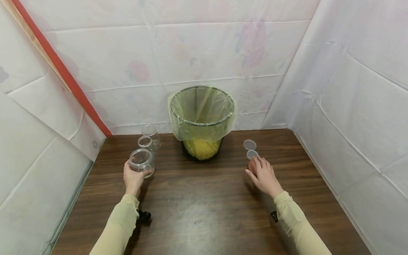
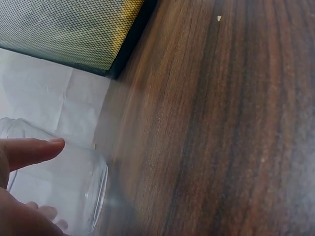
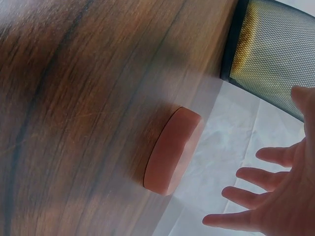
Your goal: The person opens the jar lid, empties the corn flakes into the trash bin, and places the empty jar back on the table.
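Observation:
My left hand (image 1: 132, 180) grips a clear, wide-mouthed jar (image 1: 142, 163) at the left of the table. In the left wrist view the thumb lies along one side of the jar (image 2: 59, 182) and fingertips show through it from the other. Over on the right, my right hand (image 1: 265, 176) hovers with fingers spread above a low, round, reddish-brown lid (image 3: 172, 152). The right wrist view shows a gap between those fingers and the lid, which lies flat on the wood. From the head view, the hand partly covers it.
Behind the held jar stand a smaller clear jar (image 1: 145, 142) and a taller one (image 1: 149, 130). Two translucent lids (image 1: 250, 145) lie beyond the reddish-brown one. A black mesh bin (image 1: 202, 124) with a yellow liner stands at the back middle, near the cloth-covered wall (image 1: 204, 53).

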`<state>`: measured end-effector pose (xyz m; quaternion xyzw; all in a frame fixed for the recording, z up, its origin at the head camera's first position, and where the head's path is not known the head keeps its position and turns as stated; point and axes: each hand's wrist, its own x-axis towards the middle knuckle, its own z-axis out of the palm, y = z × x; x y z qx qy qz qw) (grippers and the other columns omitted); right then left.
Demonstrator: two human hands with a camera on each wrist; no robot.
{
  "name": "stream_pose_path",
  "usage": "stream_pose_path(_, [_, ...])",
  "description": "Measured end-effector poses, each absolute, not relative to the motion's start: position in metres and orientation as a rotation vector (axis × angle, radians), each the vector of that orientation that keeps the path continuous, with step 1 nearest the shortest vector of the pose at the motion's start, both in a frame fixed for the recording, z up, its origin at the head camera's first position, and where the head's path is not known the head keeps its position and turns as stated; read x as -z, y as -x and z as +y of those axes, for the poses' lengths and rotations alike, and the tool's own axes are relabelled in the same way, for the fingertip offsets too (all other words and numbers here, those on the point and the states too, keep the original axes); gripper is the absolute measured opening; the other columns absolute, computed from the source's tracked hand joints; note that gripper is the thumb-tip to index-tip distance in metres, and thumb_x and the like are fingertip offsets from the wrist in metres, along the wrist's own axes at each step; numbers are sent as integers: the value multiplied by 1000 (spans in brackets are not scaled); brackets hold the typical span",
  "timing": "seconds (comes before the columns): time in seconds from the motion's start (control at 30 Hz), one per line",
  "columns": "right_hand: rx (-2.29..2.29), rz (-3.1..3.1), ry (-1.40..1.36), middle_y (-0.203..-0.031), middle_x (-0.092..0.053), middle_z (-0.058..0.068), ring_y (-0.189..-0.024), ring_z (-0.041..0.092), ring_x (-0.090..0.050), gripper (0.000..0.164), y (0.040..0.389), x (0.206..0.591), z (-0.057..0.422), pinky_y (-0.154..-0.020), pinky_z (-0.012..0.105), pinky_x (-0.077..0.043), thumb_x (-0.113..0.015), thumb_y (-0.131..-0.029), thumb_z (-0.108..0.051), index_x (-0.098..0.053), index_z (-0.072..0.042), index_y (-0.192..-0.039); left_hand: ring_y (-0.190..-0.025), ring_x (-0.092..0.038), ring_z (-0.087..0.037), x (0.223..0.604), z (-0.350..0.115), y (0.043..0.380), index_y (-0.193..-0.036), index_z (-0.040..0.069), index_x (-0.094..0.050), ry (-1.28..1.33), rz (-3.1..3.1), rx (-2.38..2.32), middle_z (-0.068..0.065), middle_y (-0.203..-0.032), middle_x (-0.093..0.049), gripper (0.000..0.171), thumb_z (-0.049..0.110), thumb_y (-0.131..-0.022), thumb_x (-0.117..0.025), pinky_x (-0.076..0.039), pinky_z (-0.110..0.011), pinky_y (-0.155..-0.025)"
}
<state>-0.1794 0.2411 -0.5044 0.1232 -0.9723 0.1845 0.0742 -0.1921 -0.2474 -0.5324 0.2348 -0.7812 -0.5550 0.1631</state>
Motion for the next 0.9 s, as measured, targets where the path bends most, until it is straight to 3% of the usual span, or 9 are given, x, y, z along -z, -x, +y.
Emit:
stream_pose_path(0.7, [-575,-2923,-365,-143,-34,30,-133,50,-29,69,178,501,243,-102,69,-26,-53,-95,-43,-34,2,-143,-131,-36,-37,530,-245,191,-140,6,-30,-612,-2250,1621,-19,-141,-42,96,-5,-60,-82,-26,-50,-110])
stream_pose_path(0.9, [-558,-2898,-380,-142,-36,31,-132,50,-31,69,180,503,242,-101,69,-27,-55,-94,-42,-34,3,-142,-144,-13,-35,522,-240,187,-153,14,-5,-566,-2264,1575,-17,-156,-16,115,4,-67,-82,-13,-50,-116])
